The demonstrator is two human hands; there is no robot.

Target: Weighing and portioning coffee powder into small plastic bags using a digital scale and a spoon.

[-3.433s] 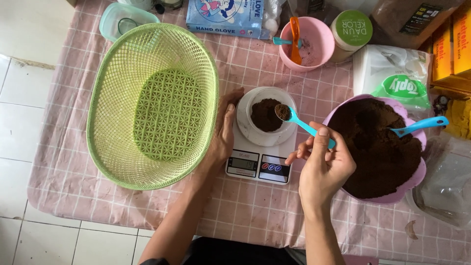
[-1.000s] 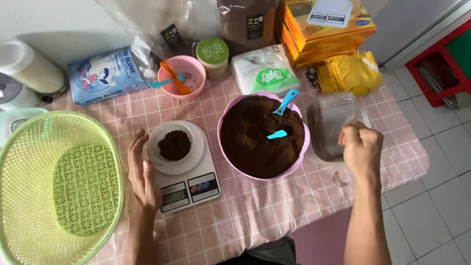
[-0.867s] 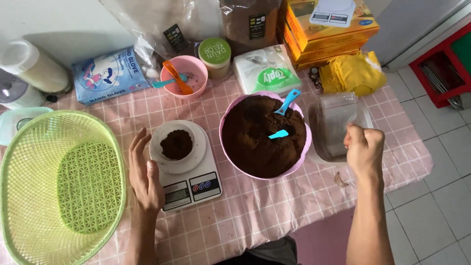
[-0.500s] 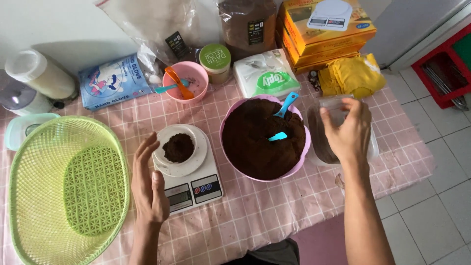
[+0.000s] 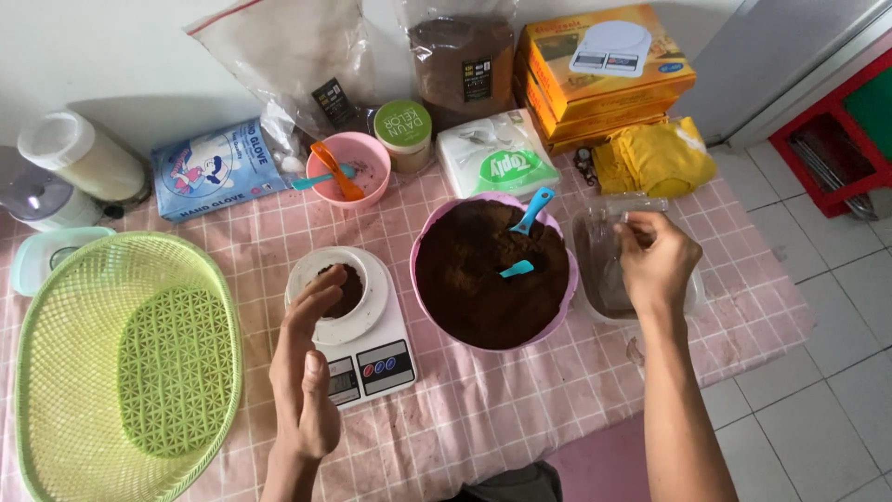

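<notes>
My left hand [image 5: 302, 372] is open and stands on edge beside the white digital scale [image 5: 372, 358], its fingertips close to the white cup of brown powder [image 5: 348, 290] on the scale. My right hand [image 5: 655, 262] reaches over the clear plastic container [image 5: 599, 270] at the right, with its fingers curled on the far rim. Between the hands stands a large pink bowl [image 5: 426, 237] heaped with brown powder. Two blue spoons [image 5: 532, 210] rest in that powder.
A green mesh basket [image 5: 121, 363] fills the left of the pink checked tablecloth. At the back are a small pink bowl [image 5: 351, 169] with spoons, a green-lidded jar [image 5: 402, 125], a tissue pack [image 5: 488, 153], a glove box [image 5: 214, 167], orange boxes [image 5: 604, 70] and a yellow cloth [image 5: 655, 158].
My right hand has moved from a fist over the table's right edge onto the clear container. My left hand has lifted off the cloth and turned on edge beside the scale.
</notes>
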